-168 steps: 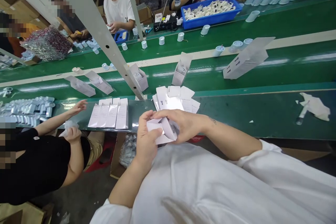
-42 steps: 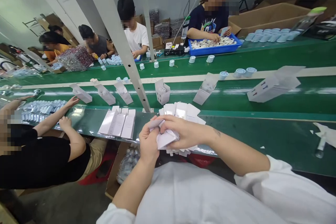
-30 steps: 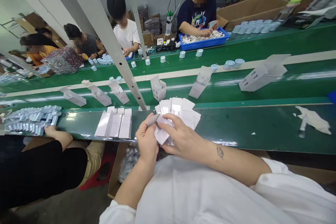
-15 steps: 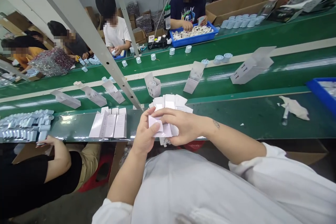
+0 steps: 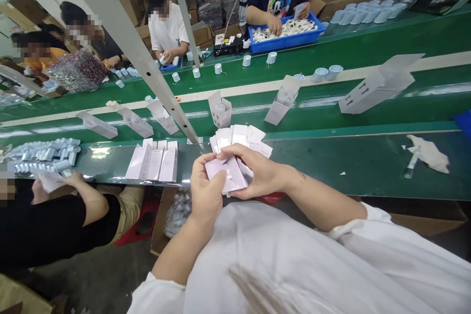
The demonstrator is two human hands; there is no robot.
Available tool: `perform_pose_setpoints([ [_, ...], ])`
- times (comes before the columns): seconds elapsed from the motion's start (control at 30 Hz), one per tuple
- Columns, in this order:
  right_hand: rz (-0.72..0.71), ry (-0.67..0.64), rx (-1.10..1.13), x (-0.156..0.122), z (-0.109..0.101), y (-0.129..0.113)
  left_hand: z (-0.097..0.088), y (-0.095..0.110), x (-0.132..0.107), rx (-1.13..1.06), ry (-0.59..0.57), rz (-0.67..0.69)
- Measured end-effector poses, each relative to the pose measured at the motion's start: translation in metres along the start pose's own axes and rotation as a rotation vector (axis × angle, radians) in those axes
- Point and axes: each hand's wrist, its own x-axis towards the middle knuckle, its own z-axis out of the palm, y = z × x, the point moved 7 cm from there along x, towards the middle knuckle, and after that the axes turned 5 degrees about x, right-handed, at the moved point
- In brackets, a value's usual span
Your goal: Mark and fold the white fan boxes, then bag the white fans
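Both my hands hold a small white carton (image 5: 227,172) just in front of my chest, at the near edge of the green bench (image 5: 360,162). My left hand (image 5: 205,195) grips its left side with the thumb on top. My right hand (image 5: 257,171) wraps over its right side, fingers curled on the flaps. Right behind the carton lies a fanned stack of flat white cartons (image 5: 239,137). A second row of flat cartons (image 5: 154,162) lies to the left on the bench.
Open white cartons (image 5: 220,109) stand on the green conveyor belt (image 5: 331,103) beyond. A slanted metal post (image 5: 147,66) crosses the left. A person in black (image 5: 55,225) sits at my left beside silver pouches (image 5: 40,153). Other workers, a blue tray (image 5: 287,34) and crumpled paper (image 5: 429,152) lie farther off.
My hands have kept turning and folding the carton close to my chest. The cartons on the belt have drifted. The person at my left pulled a hand back from the pouches.
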Motion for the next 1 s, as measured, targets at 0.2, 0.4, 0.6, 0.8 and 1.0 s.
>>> perform_pose_setpoints([
  [0.2,-0.123,-0.104,-0.019,0.000,0.003,-0.002,-0.002,-0.002,-0.006,0.044,0.028,-0.002],
  [0.4,-0.216,-0.133,-0.009,0.007,0.003,-0.011,-0.005,0.003,-0.002,-0.010,-0.014,-0.063],
  [0.6,-0.241,-0.142,0.079,0.011,0.008,-0.008,-0.006,0.007,-0.012,0.079,-0.095,-0.043],
  [0.8,-0.335,-0.133,0.031,0.014,0.015,-0.005,-0.040,0.014,-0.003,0.042,0.015,-0.106],
  [1.0,-0.527,-0.360,-0.083,0.004,0.066,-0.001,-0.064,-0.028,-0.003,-0.122,-0.087,-0.528],
])
